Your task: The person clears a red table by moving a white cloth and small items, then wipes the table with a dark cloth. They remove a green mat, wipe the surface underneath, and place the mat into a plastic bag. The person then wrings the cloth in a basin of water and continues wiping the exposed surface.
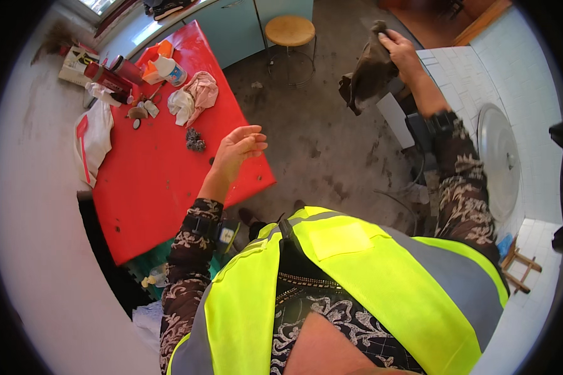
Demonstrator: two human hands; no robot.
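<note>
A dark brown cloth (pixel 371 70) hangs from my right hand (pixel 402 51), pinched at its top between thumb and fingers, above the floor by the tiled stove counter. My left hand (pixel 240 150) hovers over the right edge of the red table (pixel 150 168), fingers apart and holding nothing. Close to its left lies a steel-wool scourer (pixel 195 140). Further back on the table are a crumpled pink cloth (pixel 204 93) with a white cloth (pixel 181 107) beside it, and a white bottle (pixel 169 70) bearing a label.
A round wooden-topped stool (pixel 290 32) stands before the blue cabinets (pixel 225 33). On the right, a large metal lid (pixel 497 161) lies on the tiled counter (pixel 459 70). Red bottles (pixel 107 77) crowd the table's back left corner. A cable (pixel 403 204) trails across the concrete floor (pixel 319 140).
</note>
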